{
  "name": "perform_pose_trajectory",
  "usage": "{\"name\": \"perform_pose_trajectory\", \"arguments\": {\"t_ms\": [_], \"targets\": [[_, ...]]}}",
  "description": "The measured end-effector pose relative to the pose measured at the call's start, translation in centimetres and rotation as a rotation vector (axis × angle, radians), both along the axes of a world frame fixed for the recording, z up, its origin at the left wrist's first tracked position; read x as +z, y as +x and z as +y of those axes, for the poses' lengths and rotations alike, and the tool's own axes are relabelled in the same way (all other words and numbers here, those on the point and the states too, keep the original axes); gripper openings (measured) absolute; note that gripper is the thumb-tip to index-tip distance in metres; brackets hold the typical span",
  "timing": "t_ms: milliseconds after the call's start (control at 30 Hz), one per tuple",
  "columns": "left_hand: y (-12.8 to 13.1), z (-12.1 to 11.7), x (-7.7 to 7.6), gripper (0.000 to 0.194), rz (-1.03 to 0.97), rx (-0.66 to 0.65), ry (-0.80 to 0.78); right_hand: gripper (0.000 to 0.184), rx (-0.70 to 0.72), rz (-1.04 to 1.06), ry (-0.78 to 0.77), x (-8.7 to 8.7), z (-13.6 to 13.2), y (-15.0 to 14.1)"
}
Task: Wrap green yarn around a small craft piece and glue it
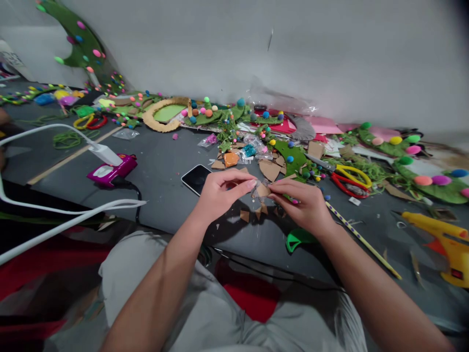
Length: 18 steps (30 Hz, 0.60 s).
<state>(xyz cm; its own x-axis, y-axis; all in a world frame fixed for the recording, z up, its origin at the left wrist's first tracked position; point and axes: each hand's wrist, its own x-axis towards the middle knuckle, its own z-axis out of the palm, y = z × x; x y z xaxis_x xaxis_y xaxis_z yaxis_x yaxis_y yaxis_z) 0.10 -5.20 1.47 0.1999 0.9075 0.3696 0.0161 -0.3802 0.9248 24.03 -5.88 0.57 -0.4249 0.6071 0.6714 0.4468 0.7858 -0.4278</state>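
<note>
My left hand point(225, 188) is closed, with thumb and forefinger pressed together over the front middle of the dark table. My right hand point(306, 203) pinches from the other side. Between their fingertips stretches a small clear plastic bag point(261, 189); brown shows through it, and I cannot tell whether that lies inside or behind. Cardboard scraps point(245, 215) lie on the table below the fingers. A phone point(196, 178) rests beside my left hand. Beneath my right wrist is a green curved piece point(297, 238), and a spotted pencil point(362, 239) lies to its right.
A yellow glue gun point(439, 234) lies at the right, near red-and-yellow scissors point(351, 181). Green felt shapes with pompoms point(220, 116) and packets line the back by the wall. On the left, white cables run to a purple adapter point(115, 171).
</note>
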Motion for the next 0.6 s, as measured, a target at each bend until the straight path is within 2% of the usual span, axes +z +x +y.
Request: {"name": "perform_pose_trajectory", "arguments": {"t_ms": [333,600], "targets": [[-0.18,-0.04,-0.16,0.016,0.105,0.056,0.027,0.017,-0.011,-0.011,-0.008,0.01,0.03,-0.04],[-0.22,0.24,-0.16,0.018,0.127,0.023,0.003,0.018,0.018,-0.047,0.001,-0.17,0.11,0.22]]}}
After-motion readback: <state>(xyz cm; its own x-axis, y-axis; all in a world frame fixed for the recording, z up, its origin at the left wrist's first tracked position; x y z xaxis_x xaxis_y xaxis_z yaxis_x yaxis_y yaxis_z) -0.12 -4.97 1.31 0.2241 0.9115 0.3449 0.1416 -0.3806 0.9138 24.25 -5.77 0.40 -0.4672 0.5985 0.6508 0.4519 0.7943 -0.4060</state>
